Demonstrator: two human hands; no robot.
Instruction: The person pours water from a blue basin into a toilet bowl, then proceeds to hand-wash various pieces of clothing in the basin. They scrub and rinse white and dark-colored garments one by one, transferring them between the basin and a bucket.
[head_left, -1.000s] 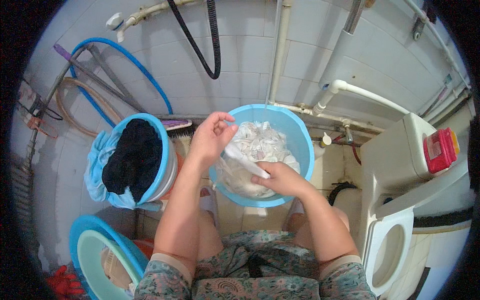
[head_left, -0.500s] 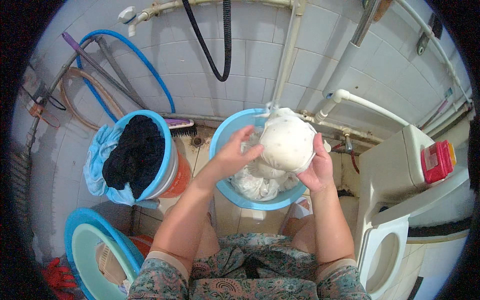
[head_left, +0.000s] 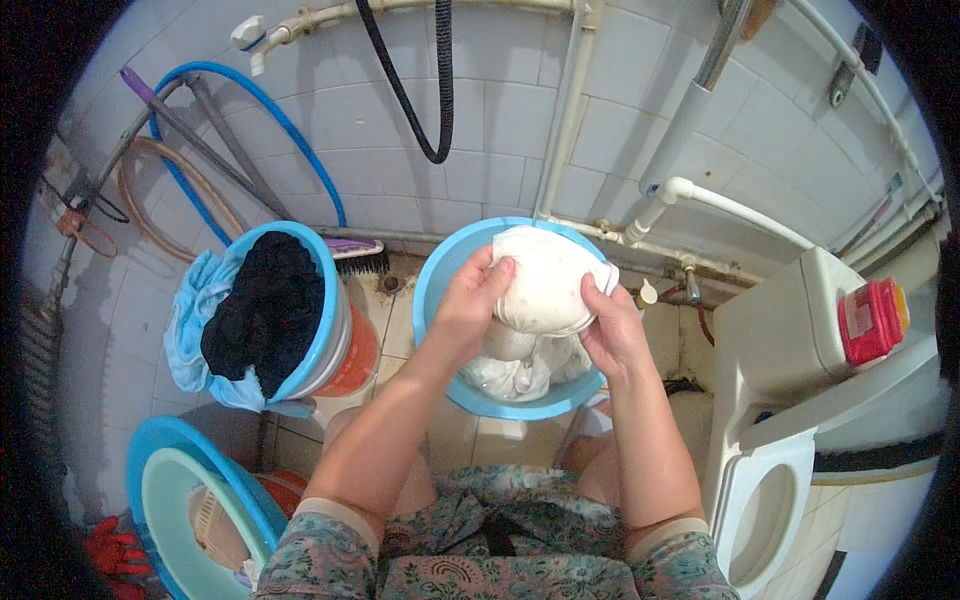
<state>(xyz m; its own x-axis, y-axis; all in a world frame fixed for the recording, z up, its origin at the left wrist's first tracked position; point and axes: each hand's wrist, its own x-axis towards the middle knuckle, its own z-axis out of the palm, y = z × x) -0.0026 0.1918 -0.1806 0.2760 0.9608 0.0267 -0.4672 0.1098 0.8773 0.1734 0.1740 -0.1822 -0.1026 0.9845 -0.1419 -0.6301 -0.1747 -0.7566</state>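
Both my hands hold a wet white bra with rounded padded cups and faint small spots. My left hand pinches its left edge, thumb on top. Its right edge is between the thumb and fingers of my right hand. The bra is stretched between them above a light blue basin on the tiled floor. White wet cloth lies in the basin beneath; part of it is hidden by the bra and hands.
At left stands a bucket topped by a blue basin with black cloth and a light blue towel. Stacked tubs sit nearer. A toilet stands right, pipes and a scrub brush behind.
My left hand has moved from beside the bra to gripping its left edge. The bra has been turned and flattened between both hands. My right hand has shifted slightly left and down.
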